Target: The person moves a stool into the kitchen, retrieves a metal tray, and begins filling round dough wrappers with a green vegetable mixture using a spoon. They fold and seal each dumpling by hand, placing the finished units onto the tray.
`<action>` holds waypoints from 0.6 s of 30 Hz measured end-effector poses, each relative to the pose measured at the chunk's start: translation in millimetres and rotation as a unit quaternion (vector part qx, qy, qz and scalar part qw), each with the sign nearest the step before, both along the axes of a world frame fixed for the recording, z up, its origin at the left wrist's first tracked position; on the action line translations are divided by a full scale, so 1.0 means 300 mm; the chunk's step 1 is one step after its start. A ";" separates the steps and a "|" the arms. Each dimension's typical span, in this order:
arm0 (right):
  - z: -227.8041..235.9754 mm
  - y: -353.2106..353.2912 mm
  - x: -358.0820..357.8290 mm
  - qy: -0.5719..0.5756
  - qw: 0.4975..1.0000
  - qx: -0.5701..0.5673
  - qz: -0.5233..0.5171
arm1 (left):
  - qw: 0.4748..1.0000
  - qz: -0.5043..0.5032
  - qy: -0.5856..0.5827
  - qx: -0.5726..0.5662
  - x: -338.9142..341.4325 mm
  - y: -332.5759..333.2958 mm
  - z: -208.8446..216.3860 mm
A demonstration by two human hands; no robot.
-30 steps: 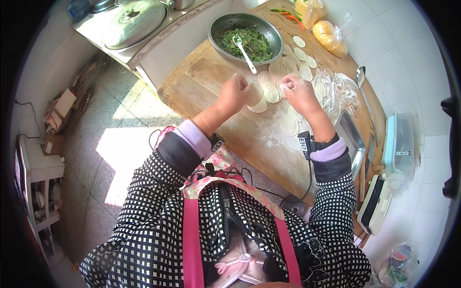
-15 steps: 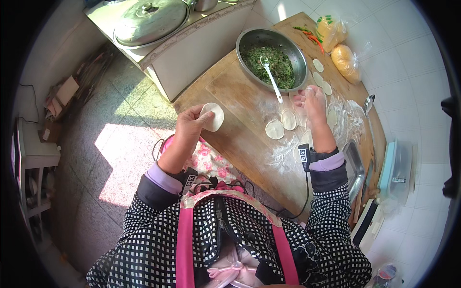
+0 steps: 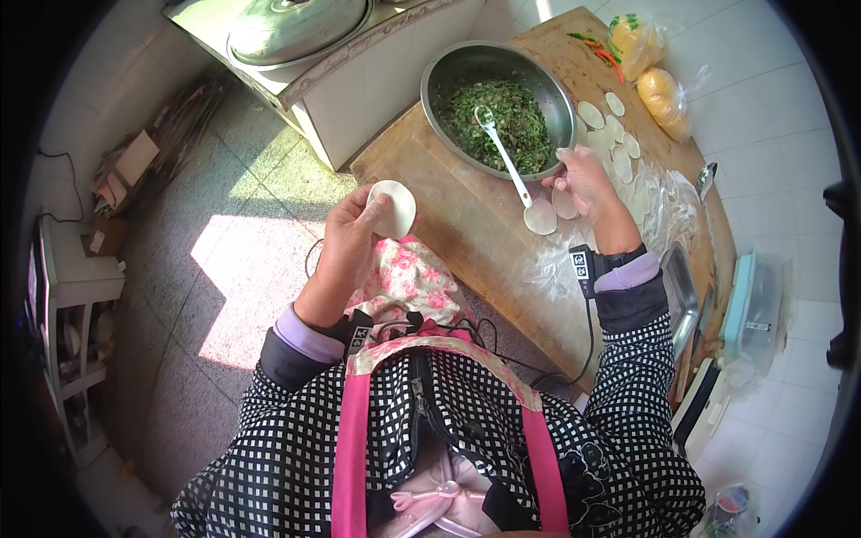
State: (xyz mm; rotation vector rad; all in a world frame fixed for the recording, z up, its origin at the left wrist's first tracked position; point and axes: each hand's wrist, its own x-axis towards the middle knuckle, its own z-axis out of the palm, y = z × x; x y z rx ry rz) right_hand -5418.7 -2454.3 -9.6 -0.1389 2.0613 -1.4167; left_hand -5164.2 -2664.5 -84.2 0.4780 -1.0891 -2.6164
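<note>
A round dough wrapper is pinched between the thumb and fingers of my left hand, held up at the table's left edge. My right hand has its thumb and fingers closed on the near right rim of a large steel bowl. Chopped green filling fills the lower part of the bowl. A white spoon rests in it, its handle reaching over the near rim. Beneath the handle's end lies a dough wrapper; more wrappers lie right of the bowl.
Flour dusts the wooden table. Toward the wall are red and green chilies, bagged yellow food, a metal ladle and a steel tray. A lidded pot stands on the counter at far left.
My right hand has closed on the bowl's rim, and the bowl has shifted left and nearer on the table. Wrappers to its right show more. The whole view has shifted slightly.
</note>
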 end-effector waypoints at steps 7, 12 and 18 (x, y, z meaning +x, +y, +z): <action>0.039 0.034 0.171 0.076 0.997 0.027 0.005 | 1.000 0.020 0.014 -0.011 0.053 0.010 0.070; 0.060 0.121 0.336 0.199 0.962 0.099 0.157 | 1.000 0.008 0.025 -0.006 0.032 0.018 0.095; 0.052 0.119 0.447 0.029 0.989 -0.114 0.087 | 0.999 -0.005 0.012 -0.039 -0.005 0.036 0.133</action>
